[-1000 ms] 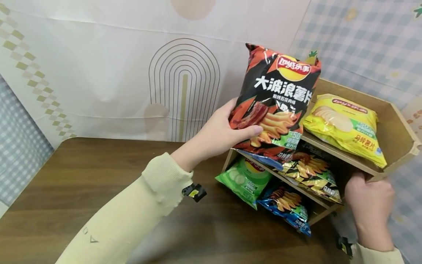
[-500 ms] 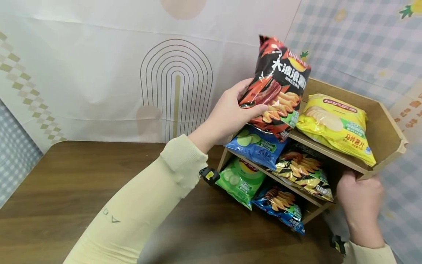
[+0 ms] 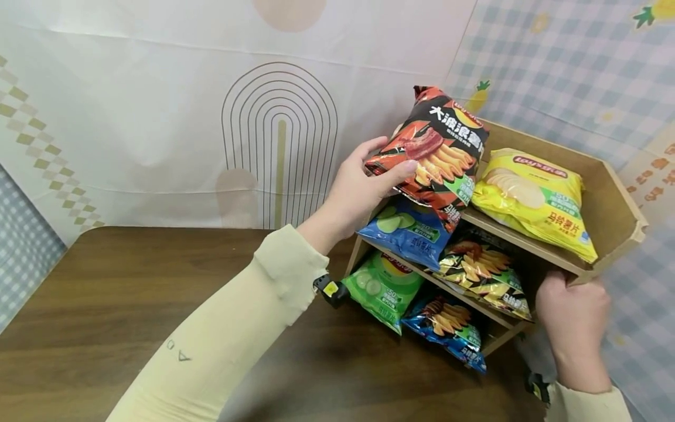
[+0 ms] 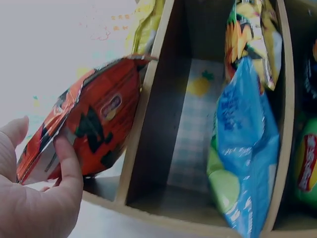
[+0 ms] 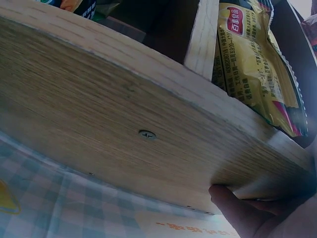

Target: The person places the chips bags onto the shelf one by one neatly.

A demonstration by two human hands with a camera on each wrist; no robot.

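Observation:
My left hand grips a red and black bag of potato chips by its left side, thumb across the front. The bag leans back over the left part of the top tier of a wooden snack rack. In the left wrist view, the bag's lower end is close to the top tier's board. A yellow chip bag lies on that tier to its right. My right hand holds the rack's right side just under the top tier; its thumb presses the side panel, and its other fingers are mostly hidden.
On the middle tier lie a light blue chip bag and a black and gold one. Below them are a green bag and a dark blue one. The rack stands on a brown wooden table, near a checked backdrop.
The red and black bag first rose and moved right, then came down, tilting further back, uncovering the light blue bag. The right hand keeps its hold on the rack.

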